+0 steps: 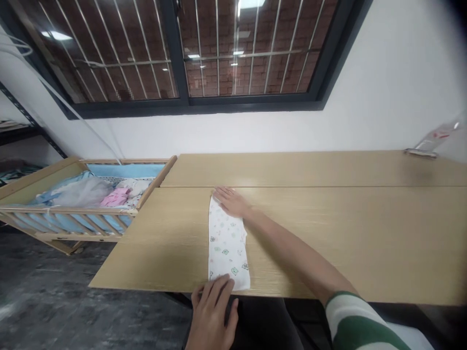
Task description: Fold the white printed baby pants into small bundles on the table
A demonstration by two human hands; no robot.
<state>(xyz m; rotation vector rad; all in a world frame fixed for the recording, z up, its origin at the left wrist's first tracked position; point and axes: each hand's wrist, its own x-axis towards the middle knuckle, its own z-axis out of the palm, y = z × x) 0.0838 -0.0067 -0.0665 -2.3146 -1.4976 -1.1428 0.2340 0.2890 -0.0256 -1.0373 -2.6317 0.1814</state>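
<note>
Head view, first voice: Where is the cloth?

Second voice: A printed white cloth strip (228,243) lies lengthwise on the pale wood worktop (365,243), its near end at the front edge.

First voice: And the hands?

Second voice: The right hand (231,201), a green-and-white striped sleeve (355,321) behind it, presses flat on the strip's far end, grip open, fingers spread. The left hand (211,316) sits at the near end by the front edge; clamped or not, cannot tell.

First voice: Nearby?

Second voice: Beyond the worktop's left edge, a wooden crib (65,211) holds a pink garment (115,197) and blue padding (126,170).
</note>
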